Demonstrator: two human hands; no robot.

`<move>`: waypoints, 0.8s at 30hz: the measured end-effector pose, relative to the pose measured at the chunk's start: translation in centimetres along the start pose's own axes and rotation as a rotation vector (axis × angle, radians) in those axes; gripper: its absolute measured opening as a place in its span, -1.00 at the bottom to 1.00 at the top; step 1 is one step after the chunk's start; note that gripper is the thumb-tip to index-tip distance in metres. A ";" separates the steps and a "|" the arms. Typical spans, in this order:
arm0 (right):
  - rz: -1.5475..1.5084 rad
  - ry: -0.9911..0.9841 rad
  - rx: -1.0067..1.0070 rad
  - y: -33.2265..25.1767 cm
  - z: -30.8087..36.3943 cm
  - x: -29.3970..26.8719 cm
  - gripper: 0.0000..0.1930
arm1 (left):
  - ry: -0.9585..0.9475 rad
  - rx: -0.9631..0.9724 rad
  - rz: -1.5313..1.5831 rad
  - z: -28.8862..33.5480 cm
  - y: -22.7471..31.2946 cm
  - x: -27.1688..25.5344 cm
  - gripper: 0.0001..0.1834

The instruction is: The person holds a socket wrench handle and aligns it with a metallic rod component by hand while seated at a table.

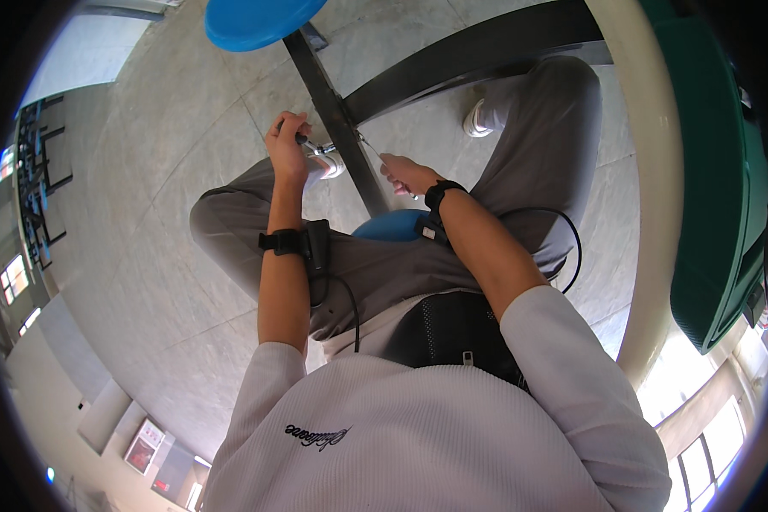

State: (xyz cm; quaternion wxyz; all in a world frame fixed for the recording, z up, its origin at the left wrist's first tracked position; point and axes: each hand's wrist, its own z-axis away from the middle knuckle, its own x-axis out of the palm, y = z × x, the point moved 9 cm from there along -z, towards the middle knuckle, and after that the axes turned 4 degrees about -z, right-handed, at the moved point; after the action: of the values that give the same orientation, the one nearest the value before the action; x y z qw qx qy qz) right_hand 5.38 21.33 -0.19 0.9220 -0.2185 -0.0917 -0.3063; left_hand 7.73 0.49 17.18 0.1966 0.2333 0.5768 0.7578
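Note:
My left hand [288,147] is closed around the black handle of a tool that looks like a socket wrench [322,149]. Its metal head reaches toward the left side of a black metal beam [331,111]. On the beam's other side, my right hand [411,176] grips a thin silver wrench [372,148], whose far end lies close to the beam's right side. Whether either tool sits on a bolt is too small to tell. The beam runs between my legs, from a round blue seat [260,19] ahead to the blue seat [391,226] under me.
A thick curved black support [478,61] joins the beam from the right. A pale table edge [653,171] and a dark green object [717,196] stand close on my right. Black cables [578,247] hang from both wrist devices. Grey tiled floor [162,179] surrounds me.

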 end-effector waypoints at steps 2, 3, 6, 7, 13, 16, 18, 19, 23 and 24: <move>-0.023 -0.021 -0.009 -0.3 0.2 0.4 -0.68 | 0.001 -0.001 -0.009 0.0 0.1 -0.1 -0.82; -0.003 -0.006 -0.029 -0.7 0.5 0.5 -0.67 | 0.002 -0.002 -0.012 0.1 0.1 -0.2 -0.82; 0.022 -0.004 -0.056 -1.3 0.6 0.6 -0.65 | 0.001 0.002 -0.003 0.1 0.3 0.0 -0.82; 0.032 -0.019 -0.062 -1.5 0.5 0.6 -0.64 | 0.005 -0.005 0.005 0.1 0.3 0.0 -0.81; 0.145 -0.095 -0.026 -1.7 -0.3 0.8 -0.50 | -0.004 -0.005 0.003 0.1 0.4 0.7 -0.81; 0.112 -0.094 -0.016 -2.2 1.0 2.0 -0.47 | 0.002 -0.020 0.008 0.3 0.4 0.1 -0.81; 0.122 -0.071 -0.026 -2.4 1.2 2.0 -0.46 | 0.001 -0.027 0.017 0.2 0.3 0.3 -0.81; 0.137 -0.052 -0.032 -2.5 1.4 1.8 -0.46 | -0.002 -0.030 0.044 0.1 0.2 0.3 -0.81; 0.139 -0.032 -0.045 -2.7 2.0 1.9 -0.45 | 0.001 -0.017 0.068 0.1 0.1 0.2 -0.80; 0.207 0.018 -0.109 -3.3 2.2 1.8 -0.42 | 0.002 -0.015 0.067 0.1 0.1 0.1 -0.80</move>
State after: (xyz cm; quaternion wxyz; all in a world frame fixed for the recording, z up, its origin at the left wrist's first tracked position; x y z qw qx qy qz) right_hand 4.68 19.03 3.45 0.9363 -0.2737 -0.0436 -0.2157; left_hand 7.70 0.56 17.35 0.1724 0.2504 0.5632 0.7684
